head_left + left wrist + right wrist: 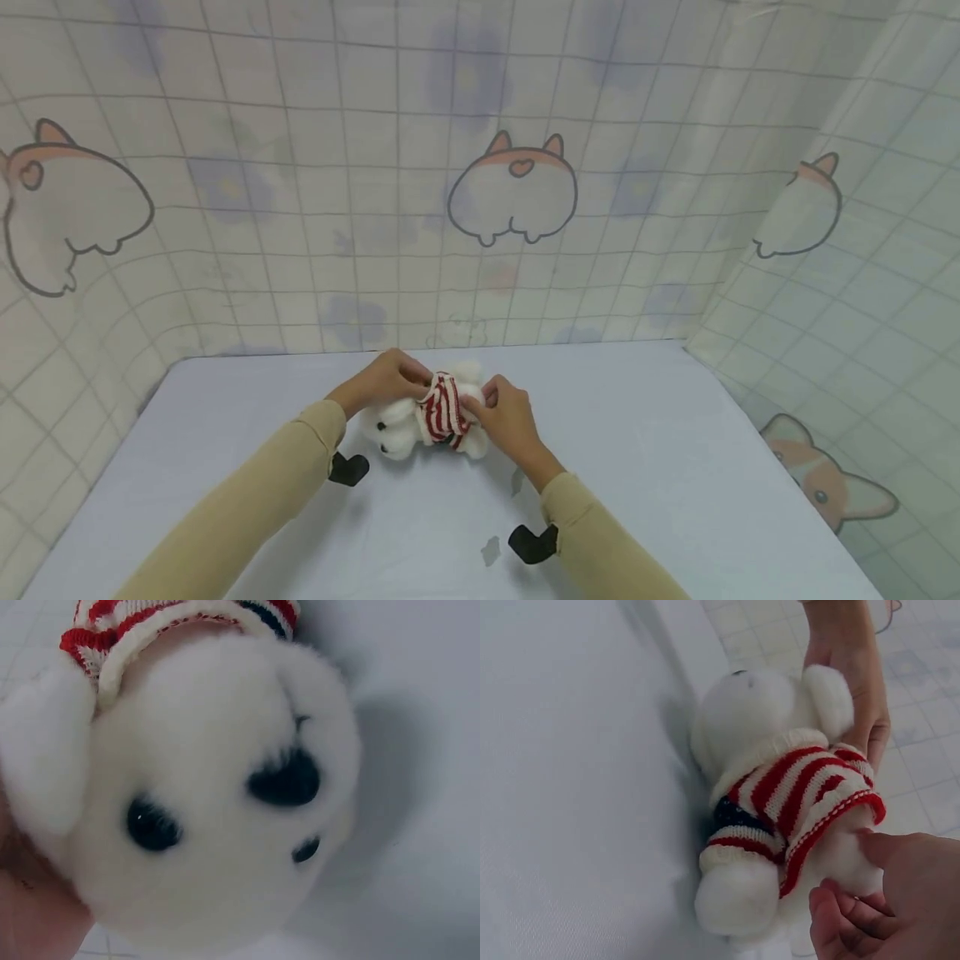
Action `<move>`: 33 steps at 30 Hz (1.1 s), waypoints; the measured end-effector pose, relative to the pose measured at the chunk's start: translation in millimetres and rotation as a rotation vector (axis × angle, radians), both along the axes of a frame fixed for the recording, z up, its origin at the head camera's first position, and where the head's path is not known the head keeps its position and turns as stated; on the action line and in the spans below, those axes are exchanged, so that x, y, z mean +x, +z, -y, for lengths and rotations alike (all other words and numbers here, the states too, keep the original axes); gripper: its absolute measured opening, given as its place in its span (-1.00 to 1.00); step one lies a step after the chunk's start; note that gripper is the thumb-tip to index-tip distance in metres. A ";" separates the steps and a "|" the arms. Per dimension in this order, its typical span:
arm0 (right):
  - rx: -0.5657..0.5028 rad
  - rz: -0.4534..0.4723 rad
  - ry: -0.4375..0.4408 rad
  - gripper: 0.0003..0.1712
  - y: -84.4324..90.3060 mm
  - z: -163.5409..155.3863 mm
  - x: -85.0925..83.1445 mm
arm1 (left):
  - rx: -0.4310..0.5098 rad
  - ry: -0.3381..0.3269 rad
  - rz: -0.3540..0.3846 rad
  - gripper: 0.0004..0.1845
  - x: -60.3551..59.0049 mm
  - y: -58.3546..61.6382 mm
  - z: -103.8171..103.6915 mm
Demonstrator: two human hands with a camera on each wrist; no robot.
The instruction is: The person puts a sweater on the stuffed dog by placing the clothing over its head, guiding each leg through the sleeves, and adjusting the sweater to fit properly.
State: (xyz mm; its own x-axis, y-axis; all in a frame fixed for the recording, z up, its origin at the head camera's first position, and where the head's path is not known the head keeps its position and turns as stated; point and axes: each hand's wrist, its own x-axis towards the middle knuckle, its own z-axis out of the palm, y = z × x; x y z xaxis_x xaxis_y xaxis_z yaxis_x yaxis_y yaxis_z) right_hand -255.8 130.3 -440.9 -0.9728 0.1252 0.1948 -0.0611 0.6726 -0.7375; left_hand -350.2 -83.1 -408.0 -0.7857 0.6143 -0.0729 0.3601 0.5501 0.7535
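Observation:
A white plush toy dog (397, 429) lies on its side on the table, head to the left. It wears a red-and-white striped knit sweater (802, 787) with a dark blue patch. My left hand (392, 377) holds the toy's far side by the sleeve, behind the ear; its fingertips are partly hidden. With thumb and curled fingers my right hand (907, 892) pinches the white plush just below the sweater's hem. In the left wrist view the toy's face (210, 787) fills the middle, with black eyes and nose.
The table (637, 450) has a pale cover with small grey marks (491, 551) near the front. Behind it hangs a grid-patterned curtain (390, 200) with cartoon corgis, which continues along both sides. Black straps show at both sleeves.

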 end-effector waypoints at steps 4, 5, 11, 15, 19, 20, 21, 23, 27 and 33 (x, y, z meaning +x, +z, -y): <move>-0.118 0.001 -0.038 -0.68 -3.9 6.2 -4.1 | 0.031 -0.027 -0.045 -0.82 3.8 -1.9 -0.8; -0.159 0.008 -0.042 -0.71 -4.5 7.5 -4.6 | 0.042 -0.032 -0.054 -0.83 5.0 -2.2 -1.9; -0.311 0.099 0.016 -0.79 -6.2 10.3 -6.7 | 0.081 -0.033 -0.062 -0.76 9.6 -5.7 -7.7; -0.291 0.155 0.065 -0.70 -2.8 7.8 -7.0 | 0.084 -0.011 -0.065 -0.65 11.6 -6.3 -9.8; -0.281 0.163 0.052 -0.72 -3.8 5.4 -8.4 | 0.097 -0.008 -0.049 -0.61 11.5 -8.6 -11.9; -0.286 0.155 0.045 -0.74 -5.1 5.3 -9.2 | 0.097 -0.009 -0.043 -0.61 11.3 -9.0 -12.0; -0.290 0.145 0.036 -0.75 -6.8 5.4 -10.4 | 0.099 -0.007 -0.028 -0.60 11.2 -9.5 -12.2; -0.324 0.134 0.012 -0.79 -10.9 6.2 -13.1 | 0.099 -0.013 -0.005 -0.60 10.4 -10.8 -12.8; -0.438 0.123 -0.036 -0.83 -20.9 9.5 -20.1 | 0.079 -0.048 -0.010 -0.60 10.0 -10.9 -13.8; -0.620 0.141 -0.071 -0.86 -32.1 13.7 -28.0 | 0.040 -0.070 -0.025 -0.68 9.5 -9.0 -14.8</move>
